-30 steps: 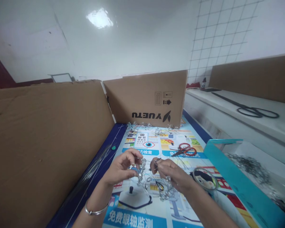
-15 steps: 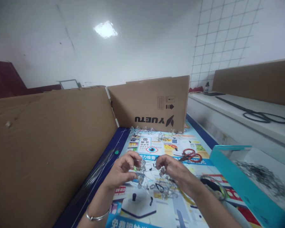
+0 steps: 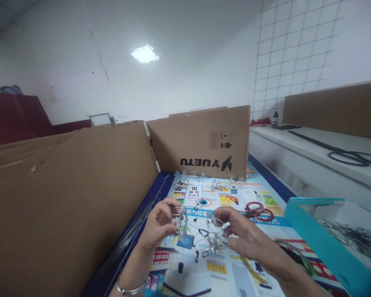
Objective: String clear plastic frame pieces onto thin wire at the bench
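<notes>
My left hand (image 3: 162, 222) pinches a bunch of clear beads on thin wire (image 3: 181, 225) between thumb and curled fingers; a silver bangle is on that wrist. To its right, my right hand (image 3: 243, 231) curves around a second clear beaded wire bunch (image 3: 214, 239), with thumb and forefinger well apart at its edges. The exact contact of the right fingertips is hard to make out. Small black loops (image 3: 203, 233) lie on the printed sheet (image 3: 185, 270) between and below the hands.
Red-handled scissors (image 3: 259, 211) lie beyond my right hand. At right stands a turquoise box (image 3: 324, 247) holding a metallic heap. Cardboard panels (image 3: 200, 140) border the table at the back and left. More beaded pieces (image 3: 191, 176) lie along the back panel. Thin wires (image 3: 126, 235) lie at left.
The view has shifted, so the scene sits lower and further right. My right fingers have spread from a tight curl, and the beaded bunch beside them sits higher. My left hand keeps its pinch.
</notes>
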`<action>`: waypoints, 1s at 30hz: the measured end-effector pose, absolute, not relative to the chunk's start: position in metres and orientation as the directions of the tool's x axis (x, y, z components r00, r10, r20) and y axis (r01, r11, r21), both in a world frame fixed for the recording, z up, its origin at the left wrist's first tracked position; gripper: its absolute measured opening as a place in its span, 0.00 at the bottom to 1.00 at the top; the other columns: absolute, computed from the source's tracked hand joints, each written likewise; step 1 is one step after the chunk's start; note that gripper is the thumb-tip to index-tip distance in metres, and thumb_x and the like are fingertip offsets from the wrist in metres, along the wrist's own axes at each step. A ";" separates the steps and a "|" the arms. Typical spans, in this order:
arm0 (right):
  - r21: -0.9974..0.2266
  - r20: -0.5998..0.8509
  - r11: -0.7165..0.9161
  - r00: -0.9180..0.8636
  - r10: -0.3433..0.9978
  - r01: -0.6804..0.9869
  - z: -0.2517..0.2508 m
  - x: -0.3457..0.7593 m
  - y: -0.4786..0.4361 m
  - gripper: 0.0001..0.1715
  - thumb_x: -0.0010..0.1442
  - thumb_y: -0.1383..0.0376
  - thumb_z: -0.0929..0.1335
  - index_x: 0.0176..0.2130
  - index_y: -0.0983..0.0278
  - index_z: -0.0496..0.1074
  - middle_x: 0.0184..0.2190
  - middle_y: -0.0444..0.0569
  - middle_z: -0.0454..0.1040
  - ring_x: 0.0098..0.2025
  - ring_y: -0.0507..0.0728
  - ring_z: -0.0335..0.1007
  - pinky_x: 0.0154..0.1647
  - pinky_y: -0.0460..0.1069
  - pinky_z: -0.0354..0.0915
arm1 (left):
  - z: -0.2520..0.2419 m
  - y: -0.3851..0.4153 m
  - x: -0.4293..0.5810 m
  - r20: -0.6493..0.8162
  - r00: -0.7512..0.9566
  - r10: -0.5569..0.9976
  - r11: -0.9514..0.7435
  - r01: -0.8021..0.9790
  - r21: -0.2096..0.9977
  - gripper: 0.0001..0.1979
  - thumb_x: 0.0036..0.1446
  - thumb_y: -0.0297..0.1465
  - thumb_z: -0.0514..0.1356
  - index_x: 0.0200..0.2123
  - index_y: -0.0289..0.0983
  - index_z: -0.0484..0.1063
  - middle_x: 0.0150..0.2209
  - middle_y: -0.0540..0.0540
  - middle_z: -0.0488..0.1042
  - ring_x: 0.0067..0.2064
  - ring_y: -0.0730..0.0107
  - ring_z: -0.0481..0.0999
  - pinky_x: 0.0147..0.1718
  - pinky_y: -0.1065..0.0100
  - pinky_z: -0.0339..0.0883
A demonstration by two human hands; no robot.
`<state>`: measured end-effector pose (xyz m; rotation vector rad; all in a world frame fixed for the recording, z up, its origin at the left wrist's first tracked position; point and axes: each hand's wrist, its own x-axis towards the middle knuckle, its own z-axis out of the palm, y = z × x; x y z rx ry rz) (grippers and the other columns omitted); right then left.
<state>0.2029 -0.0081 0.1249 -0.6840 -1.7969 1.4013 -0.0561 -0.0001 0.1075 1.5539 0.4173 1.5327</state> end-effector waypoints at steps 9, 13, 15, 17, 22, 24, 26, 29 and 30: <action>-0.987 0.160 0.141 -0.393 0.906 -0.075 0.115 0.189 -0.007 0.26 0.46 0.59 0.69 0.47 0.57 0.64 0.46 0.50 0.63 0.30 0.53 0.61 0.32 0.50 0.62 | 0.109 -0.001 -0.046 0.553 0.112 0.825 -0.478 -0.384 0.790 0.14 0.42 0.27 0.67 0.27 0.38 0.63 0.43 0.49 0.66 0.39 0.69 0.69 0.38 0.68 0.64; -0.986 0.159 0.135 -0.349 0.923 -0.093 0.114 0.185 -0.007 0.25 0.45 0.61 0.69 0.45 0.59 0.65 0.45 0.49 0.64 0.27 0.50 0.59 0.31 0.49 0.61 | 0.107 -0.001 -0.044 0.536 0.106 0.837 -0.466 -0.374 0.802 0.14 0.42 0.25 0.67 0.27 0.38 0.63 0.43 0.50 0.67 0.39 0.71 0.68 0.37 0.69 0.64; -0.988 0.148 0.126 -0.323 0.935 -0.088 0.113 0.183 -0.006 0.23 0.45 0.63 0.69 0.44 0.59 0.66 0.44 0.49 0.65 0.30 0.52 0.61 0.33 0.50 0.61 | 0.106 0.000 -0.043 0.529 0.110 0.841 -0.460 -0.368 0.808 0.14 0.43 0.24 0.67 0.28 0.39 0.63 0.44 0.50 0.66 0.38 0.71 0.68 0.37 0.69 0.64; -0.988 0.148 0.123 -0.315 0.937 -0.098 0.112 0.182 -0.004 0.21 0.46 0.64 0.68 0.43 0.59 0.66 0.43 0.49 0.66 0.39 0.57 0.63 0.38 0.51 0.61 | 0.104 0.000 -0.042 0.531 0.115 0.840 -0.464 -0.357 0.811 0.14 0.43 0.22 0.66 0.28 0.39 0.64 0.44 0.49 0.66 0.38 0.71 0.68 0.38 0.69 0.63; -0.982 0.094 0.032 -0.333 0.938 -0.189 0.103 0.179 0.005 0.19 0.49 0.62 0.68 0.42 0.60 0.66 0.42 0.48 0.67 0.44 0.58 0.62 0.36 0.50 0.62 | 0.100 0.000 -0.042 0.550 0.125 0.826 -0.504 -0.272 0.820 0.13 0.44 0.20 0.65 0.28 0.38 0.63 0.45 0.48 0.65 0.40 0.70 0.67 0.40 0.67 0.62; -0.977 0.060 -0.010 -0.322 0.945 -0.213 0.099 0.177 0.008 0.19 0.47 0.61 0.69 0.41 0.60 0.67 0.40 0.48 0.67 0.40 0.56 0.63 0.32 0.48 0.62 | 0.100 -0.001 -0.042 0.550 0.136 0.824 -0.514 -0.229 0.827 0.13 0.45 0.20 0.64 0.29 0.38 0.64 0.46 0.47 0.65 0.40 0.70 0.67 0.41 0.67 0.61; -0.975 0.044 -0.027 -0.312 0.949 -0.221 0.096 0.177 0.011 0.18 0.47 0.61 0.69 0.40 0.60 0.67 0.38 0.47 0.68 0.38 0.55 0.64 0.31 0.47 0.61 | 0.101 -0.001 -0.042 0.553 0.150 0.820 -0.524 -0.192 0.830 0.12 0.45 0.20 0.64 0.29 0.38 0.64 0.45 0.47 0.64 0.39 0.70 0.67 0.41 0.66 0.61; -0.967 0.058 -0.028 -0.328 0.943 -0.252 0.095 0.177 0.012 0.14 0.51 0.63 0.67 0.40 0.60 0.67 0.39 0.46 0.67 0.37 0.53 0.63 0.33 0.47 0.62 | 0.103 -0.001 -0.041 0.564 0.158 0.811 -0.548 -0.135 0.826 0.11 0.46 0.22 0.64 0.30 0.39 0.65 0.45 0.47 0.64 0.42 0.68 0.66 0.42 0.65 0.60; -0.962 0.067 -0.027 -0.330 0.942 -0.273 0.095 0.178 0.013 0.13 0.52 0.63 0.67 0.40 0.60 0.67 0.39 0.45 0.66 0.36 0.53 0.63 0.33 0.47 0.62 | 0.103 0.000 -0.041 0.570 0.156 0.807 -0.557 -0.119 0.822 0.11 0.46 0.22 0.64 0.30 0.39 0.65 0.45 0.46 0.64 0.44 0.66 0.65 0.43 0.65 0.59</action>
